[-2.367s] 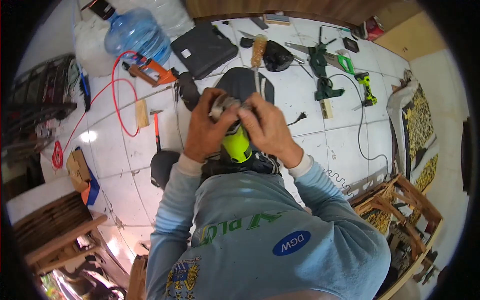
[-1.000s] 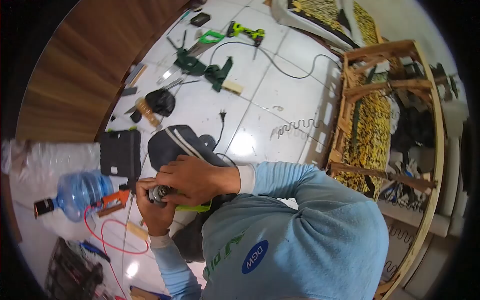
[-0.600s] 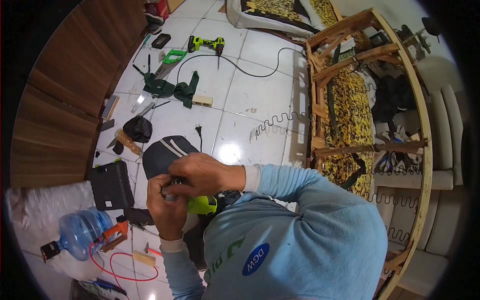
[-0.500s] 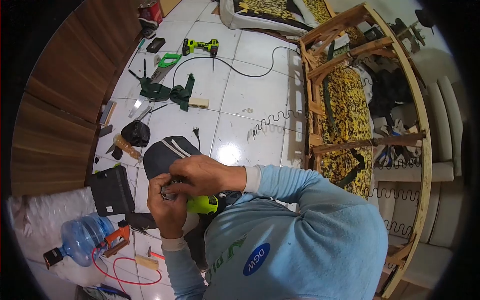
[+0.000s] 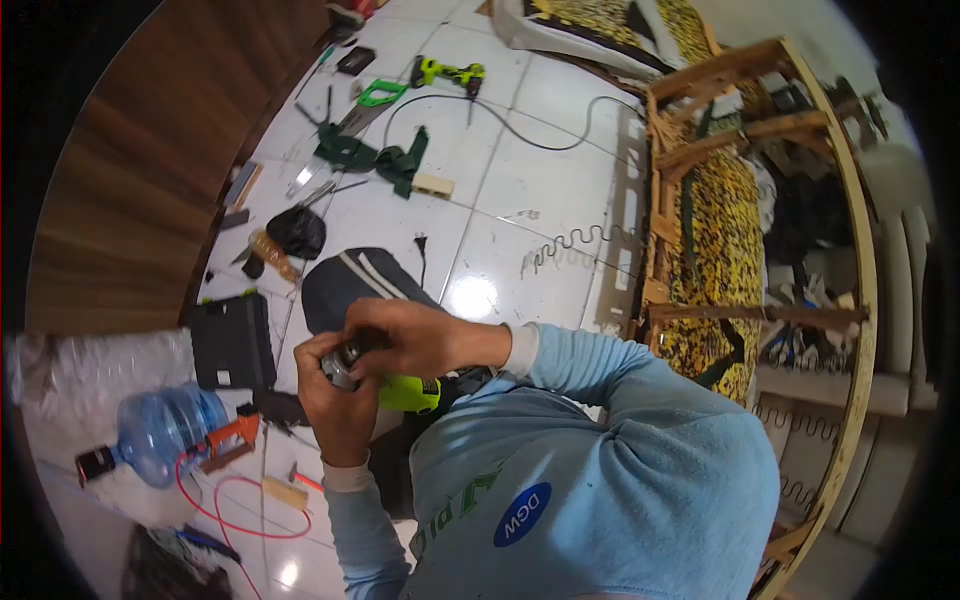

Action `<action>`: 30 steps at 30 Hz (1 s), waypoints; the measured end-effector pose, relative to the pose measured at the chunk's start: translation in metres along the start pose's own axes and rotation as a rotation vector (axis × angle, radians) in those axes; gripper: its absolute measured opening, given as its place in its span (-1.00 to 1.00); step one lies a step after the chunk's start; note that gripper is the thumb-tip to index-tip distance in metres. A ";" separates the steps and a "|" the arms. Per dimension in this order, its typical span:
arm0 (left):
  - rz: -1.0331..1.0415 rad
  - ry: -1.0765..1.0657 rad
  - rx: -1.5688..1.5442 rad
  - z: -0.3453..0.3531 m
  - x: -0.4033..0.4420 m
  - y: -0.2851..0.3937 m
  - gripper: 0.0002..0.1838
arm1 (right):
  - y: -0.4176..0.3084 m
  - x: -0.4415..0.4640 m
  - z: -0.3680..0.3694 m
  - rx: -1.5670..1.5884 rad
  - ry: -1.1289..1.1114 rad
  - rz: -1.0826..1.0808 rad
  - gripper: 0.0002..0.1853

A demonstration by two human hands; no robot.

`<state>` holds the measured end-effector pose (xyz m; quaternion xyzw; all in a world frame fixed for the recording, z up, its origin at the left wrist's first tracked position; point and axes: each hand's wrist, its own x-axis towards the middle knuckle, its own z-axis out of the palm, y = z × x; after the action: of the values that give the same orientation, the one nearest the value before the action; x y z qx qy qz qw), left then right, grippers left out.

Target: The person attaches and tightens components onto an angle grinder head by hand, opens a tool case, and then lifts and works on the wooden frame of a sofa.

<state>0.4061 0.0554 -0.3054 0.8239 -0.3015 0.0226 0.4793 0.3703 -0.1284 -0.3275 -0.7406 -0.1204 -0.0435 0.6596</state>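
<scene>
A lime-green power tool [image 5: 408, 394] lies across the lap, its metal head between my two hands. My left hand [image 5: 336, 400] is wrapped round the grey metal head [image 5: 340, 368]. From above, my right hand [image 5: 420, 335] reaches over the same head with its fingers bent against a dark round part. What exactly the right fingertips pinch is too small and partly covered to tell. The dark-trousered knee with white stripes [image 5: 360, 285] is just beyond the hands.
On the tiled floor lie a black case [image 5: 232, 342], a green drill [image 5: 448, 74], a handsaw [image 5: 380, 94], green straps [image 5: 345, 150] and an orange tool [image 5: 232, 432]. A blue water bottle [image 5: 165, 432] is at left. A wooden frame with springs [image 5: 858, 330] stands at right.
The view has swung round since the earliest frame, bringing the wooden frame closer in. Both hands stay at the tool's head; the right hand has lifted slightly and its fingers have shifted.
</scene>
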 end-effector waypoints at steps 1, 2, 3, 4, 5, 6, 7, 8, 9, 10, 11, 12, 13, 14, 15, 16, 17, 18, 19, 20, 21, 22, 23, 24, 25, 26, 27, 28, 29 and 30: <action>-0.023 0.007 0.016 -0.004 -0.001 0.000 -0.56 | 0.003 0.003 0.001 0.070 -0.035 0.028 -0.61; -0.034 -0.004 -0.039 -0.007 -0.002 -0.005 -0.54 | 0.004 0.007 -0.001 0.036 -0.080 -0.001 -0.66; -0.069 -0.003 -0.021 -0.010 -0.003 -0.003 -0.55 | 0.008 0.011 -0.001 0.070 -0.125 0.070 -0.68; -0.067 -0.014 -0.019 -0.014 -0.004 -0.005 -0.54 | 0.009 0.015 0.000 0.099 -0.141 0.115 -0.68; -0.062 -0.016 -0.033 -0.016 -0.007 -0.005 -0.51 | -0.007 0.019 -0.005 0.021 -0.160 0.213 -0.66; -0.003 0.002 0.039 -0.020 -0.009 -0.010 -0.49 | -0.003 0.022 -0.006 0.018 -0.195 0.199 -0.65; 0.001 0.012 -0.027 -0.021 -0.010 -0.010 -0.49 | 0.001 0.022 -0.002 0.115 -0.159 0.206 -0.60; -0.033 0.031 -0.035 -0.023 -0.012 -0.011 -0.48 | 0.006 0.024 -0.003 0.095 -0.190 0.208 -0.59; -0.090 0.039 -0.076 -0.025 -0.014 -0.009 -0.49 | 0.007 0.028 -0.004 0.096 -0.228 0.203 -0.60; -0.070 0.074 -0.037 -0.025 -0.016 -0.011 -0.50 | 0.007 0.030 -0.004 0.157 -0.264 0.224 -0.61; -0.044 0.100 -0.001 -0.024 -0.018 -0.013 -0.51 | 0.009 0.032 -0.004 0.213 -0.290 0.249 -0.63; -0.053 0.114 0.014 -0.025 -0.019 -0.011 -0.51 | 0.010 0.033 -0.004 0.248 -0.307 0.255 -0.64; -0.055 0.119 0.026 -0.025 -0.018 -0.009 -0.52 | 0.013 0.033 -0.004 0.282 -0.313 0.260 -0.65; -0.052 0.119 0.035 -0.025 -0.018 -0.008 -0.53 | 0.015 0.034 -0.004 0.314 -0.311 0.267 -0.66; -0.061 0.125 0.048 -0.024 -0.018 -0.007 -0.53 | 0.016 0.034 -0.004 0.299 -0.320 0.263 -0.66; -0.068 0.127 0.057 -0.023 -0.017 -0.006 -0.54 | 0.016 0.035 -0.005 0.282 -0.325 0.261 -0.66; -0.072 0.128 0.063 -0.022 -0.017 -0.005 -0.54 | 0.016 0.034 -0.006 0.263 -0.327 0.258 -0.66; -0.077 0.132 0.071 -0.021 -0.016 -0.003 -0.55 | 0.017 0.033 -0.007 0.251 -0.324 0.267 -0.66; -0.081 0.135 0.079 -0.020 -0.016 -0.001 -0.55 | 0.018 0.032 -0.008 0.238 -0.319 0.275 -0.66; -0.083 0.138 0.087 -0.020 -0.015 0.000 -0.55 | 0.019 0.031 -0.009 0.226 -0.314 0.282 -0.65; -0.075 0.141 0.085 -0.020 -0.015 0.001 -0.55 | 0.017 0.031 -0.010 0.230 -0.309 0.269 -0.65; -0.068 0.145 0.082 -0.019 -0.014 0.001 -0.55 | 0.015 0.031 -0.010 0.234 -0.304 0.257 -0.65; -0.063 0.149 0.078 -0.018 -0.014 0.002 -0.54 | 0.013 0.030 -0.009 0.238 -0.300 0.246 -0.65; -0.065 0.150 0.078 -0.018 -0.014 0.002 -0.54 | 0.012 0.030 -0.008 0.242 -0.296 0.241 -0.64; -0.069 0.152 0.079 -0.018 -0.014 0.002 -0.53 | 0.012 0.029 -0.007 0.246 -0.293 0.237 -0.64; -0.074 0.153 0.080 -0.018 -0.015 0.002 -0.53 | 0.012 0.029 -0.006 0.250 -0.290 0.233 -0.64; -0.062 0.163 0.076 -0.018 -0.015 0.002 -0.52 | 0.011 0.028 -0.006 0.241 -0.293 0.226 -0.63; -0.050 0.175 0.073 -0.019 -0.015 0.001 -0.52 | 0.011 0.029 -0.005 0.232 -0.297 0.218 -0.63; -0.038 0.187 0.072 -0.019 -0.015 0.001 -0.51 | 0.011 0.029 -0.004 0.223 -0.302 0.209 -0.62; -0.034 0.194 0.068 -0.020 -0.016 0.000 -0.52 | 0.011 0.030 -0.003 0.219 -0.307 0.206 -0.61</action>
<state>0.3979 0.0787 -0.2997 0.8386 -0.2387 0.1043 0.4784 0.4021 -0.1291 -0.3314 -0.6710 -0.1473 0.1507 0.7109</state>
